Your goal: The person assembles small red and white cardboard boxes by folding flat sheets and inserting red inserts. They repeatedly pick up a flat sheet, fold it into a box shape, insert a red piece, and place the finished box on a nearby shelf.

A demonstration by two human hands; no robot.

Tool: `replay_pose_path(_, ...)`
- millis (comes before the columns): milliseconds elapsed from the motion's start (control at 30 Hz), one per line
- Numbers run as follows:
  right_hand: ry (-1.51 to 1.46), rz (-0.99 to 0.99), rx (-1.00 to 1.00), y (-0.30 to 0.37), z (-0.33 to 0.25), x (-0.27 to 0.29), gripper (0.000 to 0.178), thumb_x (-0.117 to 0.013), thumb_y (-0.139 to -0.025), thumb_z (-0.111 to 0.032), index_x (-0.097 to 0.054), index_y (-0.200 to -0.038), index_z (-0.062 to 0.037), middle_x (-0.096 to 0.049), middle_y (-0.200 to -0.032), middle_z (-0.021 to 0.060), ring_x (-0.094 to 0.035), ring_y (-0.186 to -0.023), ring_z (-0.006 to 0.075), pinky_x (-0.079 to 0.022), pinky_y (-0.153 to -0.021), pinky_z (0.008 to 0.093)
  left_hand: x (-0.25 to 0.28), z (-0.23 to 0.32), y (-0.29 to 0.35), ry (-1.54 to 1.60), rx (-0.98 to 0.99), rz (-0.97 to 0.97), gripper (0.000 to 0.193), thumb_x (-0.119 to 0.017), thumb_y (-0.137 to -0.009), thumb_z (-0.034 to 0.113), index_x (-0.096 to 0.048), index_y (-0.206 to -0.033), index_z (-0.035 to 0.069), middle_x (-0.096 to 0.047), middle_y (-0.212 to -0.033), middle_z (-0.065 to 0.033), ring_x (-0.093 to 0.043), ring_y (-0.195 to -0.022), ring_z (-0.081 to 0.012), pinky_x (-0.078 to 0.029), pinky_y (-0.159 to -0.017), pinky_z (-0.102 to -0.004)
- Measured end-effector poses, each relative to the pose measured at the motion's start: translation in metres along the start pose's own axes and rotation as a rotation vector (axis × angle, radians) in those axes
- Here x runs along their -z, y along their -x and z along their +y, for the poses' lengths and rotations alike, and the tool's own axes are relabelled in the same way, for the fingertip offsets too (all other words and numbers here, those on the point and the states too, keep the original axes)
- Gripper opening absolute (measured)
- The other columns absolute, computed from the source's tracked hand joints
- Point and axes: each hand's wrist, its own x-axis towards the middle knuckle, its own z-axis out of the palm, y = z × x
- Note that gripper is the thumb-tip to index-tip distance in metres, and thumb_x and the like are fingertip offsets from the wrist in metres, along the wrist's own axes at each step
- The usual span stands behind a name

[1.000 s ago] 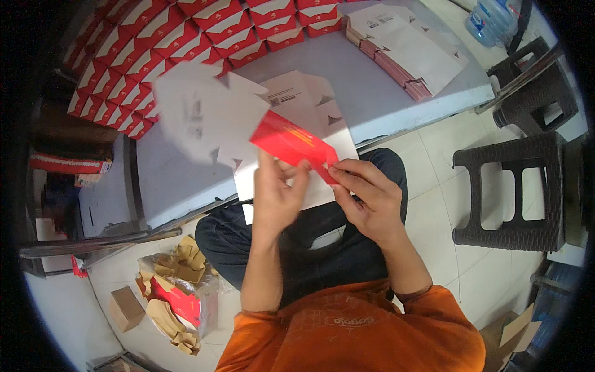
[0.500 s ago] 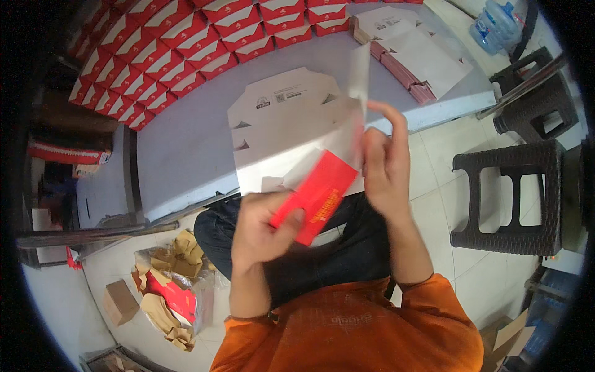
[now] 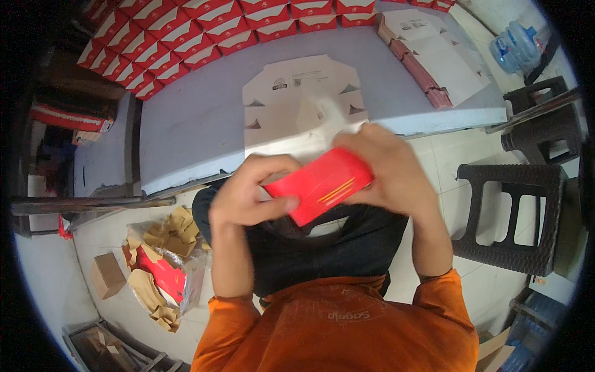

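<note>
Above my lap, I hold a small red carton [image 3: 319,186] with yellow print, tilted so its right end is higher. My left hand [image 3: 251,192] is closed on its left end, thumb on the front face. My right hand [image 3: 387,167] wraps around the right end; its fingers are partly blurred. Behind the carton, a flat unfolded white box blank [image 3: 266,111] with slits and small print lies on the table, its near edge partly hidden by my hands.
Rows of red and white boxes [image 3: 211,37] are stacked along the table's back. A pile of flat blanks [image 3: 449,68] lies at the right, near a blue water jug [image 3: 515,48]. Dark stools [image 3: 511,217] stand right. Brown wrapping paper [image 3: 170,232] and a small brown box [image 3: 108,275] lie left.
My right hand has come down and in from the raised white flap to grip the red carton's right end. The carton has turned more level. The view has shifted slightly.
</note>
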Motion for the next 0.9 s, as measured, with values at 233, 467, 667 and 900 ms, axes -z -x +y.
replay_pose_path(233, 0.267, 0.202, -0.013, -0.02, -0.002, 0.006, 0.08, -0.088, -0.055, -0.037, -0.057, -0.125, -0.0133, -0.056, -0.113, 0.0122, -0.051, -0.107, 0.0339, -0.033, -0.099, 0.0515, 0.004, 0.012, 0.016, -0.239, 0.207, 0.033, 0.013, -0.076, -0.077, 0.005, -0.071, -0.088, -0.001, -0.071, -0.077, -0.0084, -0.068, -0.075, -0.015, -0.051, -0.074, -0.0289)
replay_pose_path(467, -0.581, 0.079, 0.175, -0.025, 0.017, -0.013, 0.04, -0.086, -0.062, -0.027, -0.066, -0.09, -0.0075, -0.058, -0.101, 0.0109, -0.051, -0.102, 0.0303, -0.035, -0.098, 0.0422, -0.021, -0.025, 0.008, 0.198, 0.385, -0.093, 0.031, -0.072, -0.084, 0.007, -0.063, -0.111, -0.006, -0.07, -0.096, -0.0074, -0.063, -0.09, -0.0112, -0.051, -0.08, -0.025)
replay_pose_path(667, -0.123, -0.114, 0.162, -0.02, -0.011, -0.015, 0.018, -0.077, -0.073, -0.016, -0.065, -0.084, -0.0088, -0.057, -0.108, 0.0073, -0.05, -0.114, 0.0303, -0.036, -0.098, 0.0425, -0.016, -0.05, 0.014, 0.316, 0.429, -0.111, 0.012, -0.063, -0.091, 0.002, -0.068, -0.099, -0.005, -0.069, -0.091, -0.0051, -0.062, -0.081, -0.0075, -0.051, -0.074, -0.0233)
replay_pose_path(900, -0.053, -0.263, 0.045, -0.02, -0.024, -0.015, 0.016, -0.073, -0.075, -0.01, -0.066, -0.09, -0.0111, -0.061, -0.091, 0.0062, -0.057, -0.091, 0.0276, -0.04, -0.093, 0.039, -0.012, -0.017, 0.006, -0.169, 0.227, -0.267, 0.016, -0.066, -0.085, -0.002, -0.068, -0.101, -0.002, -0.069, -0.086, -0.0113, -0.063, -0.077, -0.009, -0.051, -0.068, -0.0247)
